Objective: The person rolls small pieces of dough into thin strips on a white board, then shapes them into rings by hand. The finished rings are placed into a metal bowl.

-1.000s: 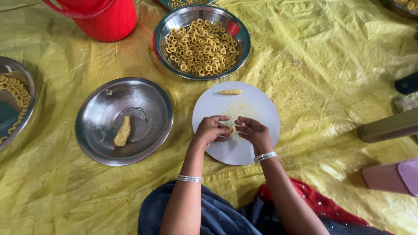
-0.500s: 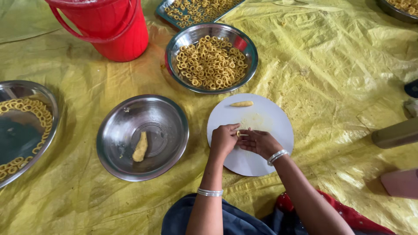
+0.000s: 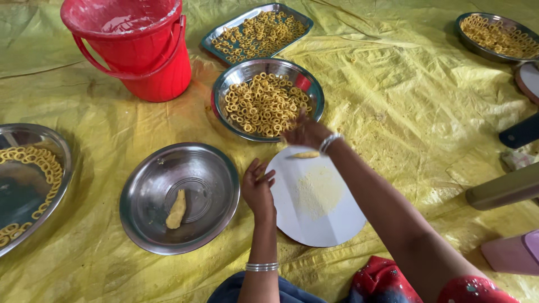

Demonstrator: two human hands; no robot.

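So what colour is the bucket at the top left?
Red, with a whitish powdery film inside: the bucket, clearest in the head view.

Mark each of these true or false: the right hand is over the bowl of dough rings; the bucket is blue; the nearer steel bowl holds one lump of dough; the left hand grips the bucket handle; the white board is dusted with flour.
1. The right hand reaches over the rim of the steel bowl of dough rings. True.
2. The bucket is blue. False: it is red.
3. The nearer steel bowl holds one lump of dough. True.
4. The left hand grips the bucket handle. False: it rests at the left edge of the white round board.
5. The board carries a yellowish dusting. True.
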